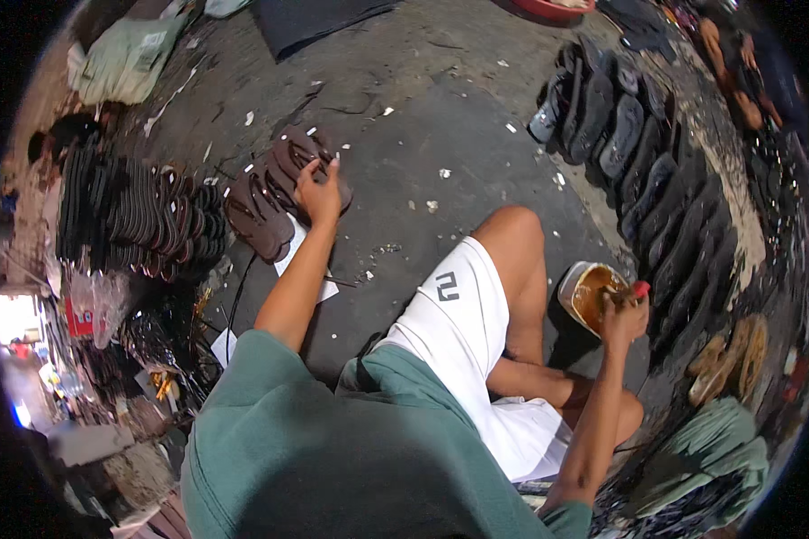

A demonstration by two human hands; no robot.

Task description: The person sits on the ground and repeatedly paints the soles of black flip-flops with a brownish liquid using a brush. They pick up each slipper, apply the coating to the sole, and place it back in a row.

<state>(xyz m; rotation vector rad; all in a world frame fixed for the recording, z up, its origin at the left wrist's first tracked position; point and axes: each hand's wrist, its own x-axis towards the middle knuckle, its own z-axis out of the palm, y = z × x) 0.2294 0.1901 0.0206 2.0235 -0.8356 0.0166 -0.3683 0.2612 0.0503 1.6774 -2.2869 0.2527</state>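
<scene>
My left hand (319,193) is over the nearer end of a brown flip-flop (295,148), thumb and forefinger apart near its straps. Beside it on the left lie more brown flip-flops (259,216), set close together in a short row. My right hand (626,319) grips a brush (639,289) with a red end. The brush is over a pale, open container (568,289) of amber, glue-like liquid, which stands by my bent knee. Whether the bristles are in the liquid is hidden by the hand.
Tall stacks of dark soles (139,216) stand at the left. A long row of black sandals (656,193) curves along the right. Tan sandals (733,359) and a green cloth (706,467) lie near right. White scraps dot the dark mat (431,135). A red basin (555,9) sits far off.
</scene>
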